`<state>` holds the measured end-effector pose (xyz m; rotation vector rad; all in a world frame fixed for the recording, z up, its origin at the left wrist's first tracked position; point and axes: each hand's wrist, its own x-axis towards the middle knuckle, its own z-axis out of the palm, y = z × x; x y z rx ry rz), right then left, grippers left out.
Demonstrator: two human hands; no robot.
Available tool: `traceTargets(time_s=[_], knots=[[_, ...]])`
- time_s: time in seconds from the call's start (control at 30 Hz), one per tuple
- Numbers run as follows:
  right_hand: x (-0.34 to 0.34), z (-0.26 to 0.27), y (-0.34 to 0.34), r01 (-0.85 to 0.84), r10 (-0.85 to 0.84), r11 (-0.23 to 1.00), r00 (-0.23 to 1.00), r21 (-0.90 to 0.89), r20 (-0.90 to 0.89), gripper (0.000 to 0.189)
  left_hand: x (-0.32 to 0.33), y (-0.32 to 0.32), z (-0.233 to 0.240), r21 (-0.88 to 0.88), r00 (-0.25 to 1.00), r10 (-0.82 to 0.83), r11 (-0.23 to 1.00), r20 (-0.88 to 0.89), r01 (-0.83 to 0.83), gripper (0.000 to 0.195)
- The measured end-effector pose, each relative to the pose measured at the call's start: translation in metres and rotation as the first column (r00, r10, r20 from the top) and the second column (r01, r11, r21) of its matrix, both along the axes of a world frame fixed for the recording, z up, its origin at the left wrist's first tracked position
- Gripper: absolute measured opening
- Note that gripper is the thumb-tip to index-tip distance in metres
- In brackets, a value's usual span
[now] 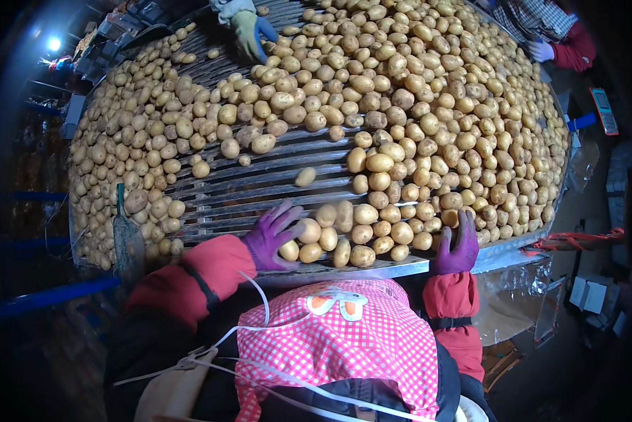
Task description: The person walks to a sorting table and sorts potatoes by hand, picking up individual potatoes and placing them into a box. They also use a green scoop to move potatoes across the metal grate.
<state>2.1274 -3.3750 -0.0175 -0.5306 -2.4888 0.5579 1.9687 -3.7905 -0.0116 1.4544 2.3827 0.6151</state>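
Note:
Potatoes [379,162] cover much of a slatted sorting table [226,195] in front of me. My left hand [274,237], in a purple glove, lies at the near edge with its fingers spread. Its fingertips and thumb are against the left side of a cluster of potatoes [309,232]. My right hand [457,245], also in a purple glove, rests over the metal rim [400,268] with thumb and fingers apart, beside the potatoes at the near right. Neither hand is closed around a potato. One blurred potato [305,176] lies alone on the slats.
A co-worker's gloved hand [252,37] reaches over the far slats. Another person's gloved hand [540,51] is at the far right edge. A green mesh-like object with a handle [128,237] stands at the near left. Red twine [585,240] wraps a bar on the right.

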Motion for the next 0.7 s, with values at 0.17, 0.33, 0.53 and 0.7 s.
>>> traceTargets(time_s=[0.17, 0.33, 0.53, 0.7], knots=[[0.003, -0.005, 0.002, -0.011, 0.011, 1.000, 1.000, -0.009, -0.005, 0.048, 0.005, 0.096, 0.010, 0.302, 0.965, -0.079, 0.940, -0.251, 0.156, 0.067], [0.001, 0.000, 0.003, -0.004, 0.004, 1.000, 1.000, 0.000, 0.002, 0.040, 0.003, 0.127, 0.027, 0.255, 0.959, -0.124, 0.948, -0.254, 0.190, 0.053], [-0.046, 0.015, -0.015, -0.276, 0.240, 0.948, 0.948, 0.162, 0.211, 0.033, -0.031, 0.153, 0.016, 0.348, 0.979, 0.145, 0.934, -0.144, -0.087, 0.057], [-0.063, 0.005, -0.006, -0.184, 0.156, 0.966, 0.975, 0.182, 0.158, 0.030, -0.090, 0.188, 0.023, 0.321, 0.913, 0.338, 0.911, -0.228, -0.258, 0.068]])
